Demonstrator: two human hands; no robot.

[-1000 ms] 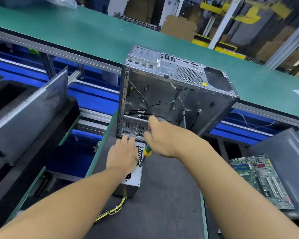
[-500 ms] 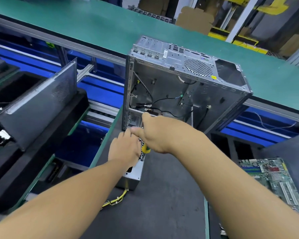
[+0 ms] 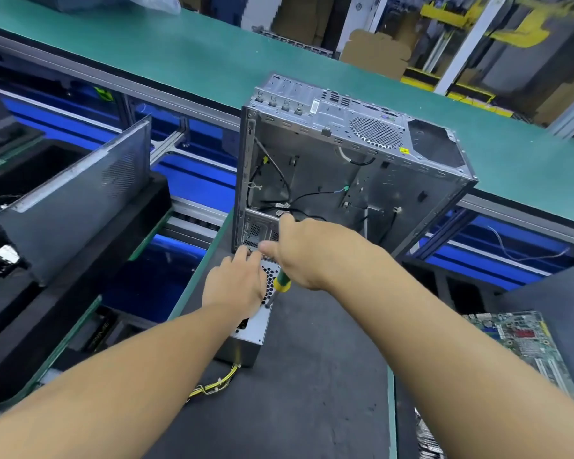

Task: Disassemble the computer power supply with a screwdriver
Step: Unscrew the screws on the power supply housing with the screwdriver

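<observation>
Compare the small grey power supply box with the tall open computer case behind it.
The small grey metal power supply box lies low and closed on the dark mat; the tall silver computer case stands upright, far bigger, open-sided, with loose cables inside. Both are bare metal with perforated vents.

We see a factory line for dismantling electronics. A green conveyor belt (image 3: 179, 54) crosses the upper frame; a gutted computer case (image 3: 312, 167) and loose power supply (image 3: 251, 329) sit at centre, a bare motherboard (image 3: 511, 336) lower right.
</observation>
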